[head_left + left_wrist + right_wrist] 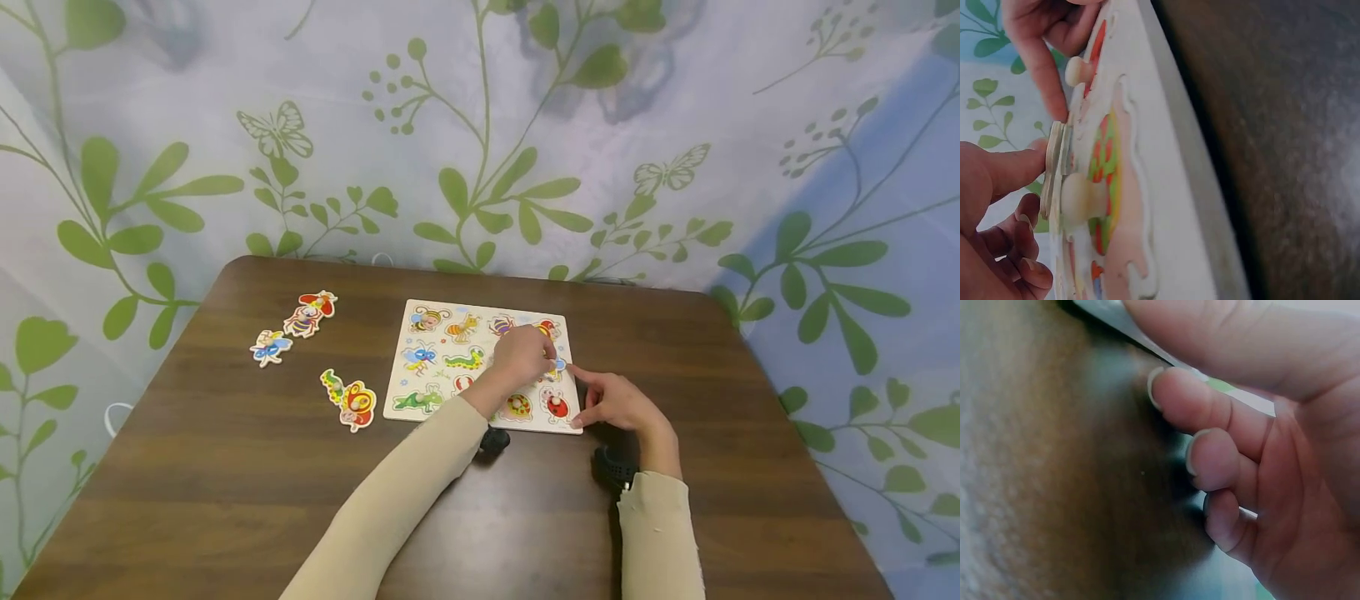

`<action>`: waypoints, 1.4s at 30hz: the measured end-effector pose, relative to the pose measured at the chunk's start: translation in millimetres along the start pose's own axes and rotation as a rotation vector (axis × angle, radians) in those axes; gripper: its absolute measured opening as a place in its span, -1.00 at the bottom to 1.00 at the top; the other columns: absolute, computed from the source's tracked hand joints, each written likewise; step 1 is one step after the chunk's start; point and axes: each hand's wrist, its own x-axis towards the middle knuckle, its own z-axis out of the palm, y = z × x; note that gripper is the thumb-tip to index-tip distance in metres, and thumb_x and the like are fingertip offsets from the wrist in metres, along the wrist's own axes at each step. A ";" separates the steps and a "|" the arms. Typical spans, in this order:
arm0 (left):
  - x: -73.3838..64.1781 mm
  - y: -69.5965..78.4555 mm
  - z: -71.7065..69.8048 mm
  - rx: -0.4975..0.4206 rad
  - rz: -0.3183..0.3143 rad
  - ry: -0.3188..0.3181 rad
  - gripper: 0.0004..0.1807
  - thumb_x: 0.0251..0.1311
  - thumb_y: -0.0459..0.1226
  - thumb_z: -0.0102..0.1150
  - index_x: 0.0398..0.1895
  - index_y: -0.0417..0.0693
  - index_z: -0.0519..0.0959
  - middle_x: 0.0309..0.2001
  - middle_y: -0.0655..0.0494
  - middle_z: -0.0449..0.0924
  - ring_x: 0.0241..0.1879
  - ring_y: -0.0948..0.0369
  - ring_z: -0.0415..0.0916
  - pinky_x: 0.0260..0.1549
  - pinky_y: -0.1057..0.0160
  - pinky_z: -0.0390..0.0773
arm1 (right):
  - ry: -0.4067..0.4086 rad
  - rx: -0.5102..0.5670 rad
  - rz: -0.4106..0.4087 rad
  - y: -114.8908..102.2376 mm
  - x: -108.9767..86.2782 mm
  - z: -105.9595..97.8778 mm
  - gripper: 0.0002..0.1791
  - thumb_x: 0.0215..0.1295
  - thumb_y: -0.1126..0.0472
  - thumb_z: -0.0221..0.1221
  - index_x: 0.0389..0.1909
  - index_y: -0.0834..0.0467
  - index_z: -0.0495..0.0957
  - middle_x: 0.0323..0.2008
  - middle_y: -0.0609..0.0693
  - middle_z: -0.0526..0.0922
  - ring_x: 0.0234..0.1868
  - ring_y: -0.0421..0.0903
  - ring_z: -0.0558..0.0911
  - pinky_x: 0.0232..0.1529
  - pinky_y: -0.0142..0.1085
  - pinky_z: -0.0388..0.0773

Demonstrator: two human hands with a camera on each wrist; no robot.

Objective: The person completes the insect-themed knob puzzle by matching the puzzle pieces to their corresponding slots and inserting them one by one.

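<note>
A pale wooden peg puzzle board (396,383) with printed insects lies on the table. My left hand (522,357) reaches over its right half. In the left wrist view the fingers of that left hand (997,212) pinch a thin wooden puzzle piece (1052,169) at the board surface; its picture is mostly hidden. My right hand (621,402) is at the board's right edge, index finger stretched toward that piece and thumb at the near corner. Its other fingers bend loosely beside the board. A ladybug piece (556,407) with a knob sits in the near right corner.
Left of the board lie a red beetle piece (324,302), a striped purple piece (303,322), a blue fly piece (270,347), a caterpillar piece (332,384) and a butterfly piece (358,407). A leaf-patterned cloth (337,175) hangs behind the brown table (225,467).
</note>
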 end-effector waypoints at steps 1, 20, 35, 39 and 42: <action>0.7 -0.2 0.5 0.015 0.006 -0.002 -0.92 0.17 -0.09 0.31 -0.31 0.24 0.74 -0.19 0.33 0.67 -0.23 0.28 0.56 -0.43 0.29 0.50 | 0.002 -0.002 -0.001 -0.3 0.5 0.6 0.08 -0.16 -0.01 0.53 0.45 -0.02 0.24 -0.55 -0.02 0.48 -0.52 -0.08 0.42 -0.48 -0.29 0.38; 7.1 -0.6 7.8 0.060 0.043 0.002 -0.89 0.16 -0.04 0.32 -0.29 0.25 0.73 -0.20 0.34 0.67 -0.21 0.29 0.57 -0.30 0.27 0.54 | 0.007 -0.017 0.031 -3.3 0.2 -0.6 0.08 -0.17 0.01 0.53 0.46 -0.06 0.23 -0.54 0.00 0.47 -0.51 -0.07 0.42 -0.47 -0.28 0.38; -0.7 -3.0 -1.2 0.024 0.051 0.040 -0.76 0.11 -0.02 0.36 -0.15 0.22 0.70 -0.19 0.26 0.66 -0.13 0.24 0.57 -0.32 0.27 0.52 | 0.013 -0.029 0.012 -8.2 1.9 -2.6 0.08 -0.17 0.03 0.54 0.45 -0.03 0.24 -0.55 -0.01 0.47 -0.52 -0.08 0.41 -0.48 -0.30 0.36; -14.1 -8.4 -24.6 -0.088 0.031 0.145 -0.55 0.12 0.00 0.36 0.09 0.20 0.60 -0.15 0.14 0.60 -0.16 0.20 0.54 -0.37 0.28 0.47 | 0.005 -0.030 0.007 -6.0 1.6 -0.3 0.07 -0.16 0.01 0.53 0.46 -0.04 0.24 -0.54 -0.02 0.48 -0.51 -0.09 0.42 -0.46 -0.30 0.38; -23.8 -16.0 -44.9 -0.172 0.043 0.229 -0.54 0.15 -0.02 0.33 0.13 0.17 0.58 -0.18 0.11 0.57 -0.27 0.22 0.50 -0.42 0.30 0.43 | 0.011 -0.030 0.027 -2.0 -2.5 1.4 0.08 -0.16 -0.01 0.52 0.46 -0.04 0.22 -0.53 -0.01 0.47 -0.50 -0.08 0.42 -0.45 -0.29 0.38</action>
